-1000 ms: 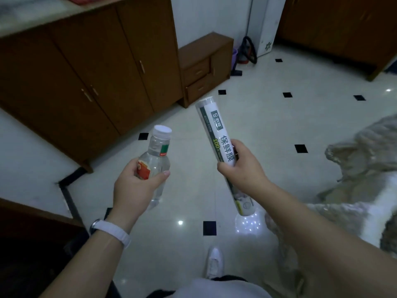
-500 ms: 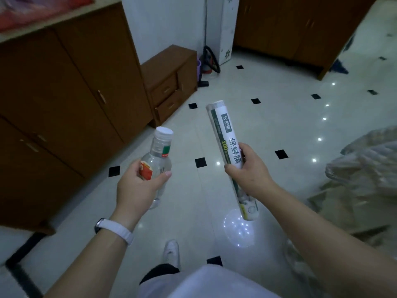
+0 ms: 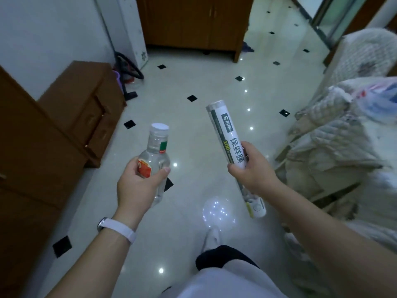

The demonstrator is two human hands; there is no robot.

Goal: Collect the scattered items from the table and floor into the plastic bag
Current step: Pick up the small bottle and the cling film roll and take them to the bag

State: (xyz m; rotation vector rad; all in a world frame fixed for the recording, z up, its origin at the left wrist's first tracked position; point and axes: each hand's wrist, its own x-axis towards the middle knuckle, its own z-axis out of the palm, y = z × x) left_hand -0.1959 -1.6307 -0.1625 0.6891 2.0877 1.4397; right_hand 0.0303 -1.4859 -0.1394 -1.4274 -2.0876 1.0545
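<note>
Carrying is the step we judge to be in hand. The left hand (image 3: pixel 137 186) is wrapped round the belly of a clear water bottle (image 3: pixel 155 155), thumb across its red label, white cap pointing up and away. The right hand (image 3: pixel 253 171) grips a cling-film roll (image 3: pixel 227 136) about its middle, the tube tilted with its far end high and its near end poking out below the fist. The two hands are apart, with tiled floor (image 3: pixel 189 134) showing between them, and neither item touches the other.

Now for the target: what may be the plastic bag (image 3: pixel 378 100) shows on the right, thin and crumpled with red and blue print, lying atop the quilt-covered furniture (image 3: pixel 335 143). That corner is blurred, so we cannot swear it is the one, nor tell whether its mouth is open. It sits well apart from both hands.

As we read it, the next move calls for a turn and a step to the right, then one hand freed to hold the mouth wide; the roll is long, so it wants to go in end first; the bottle can follow.
</note>
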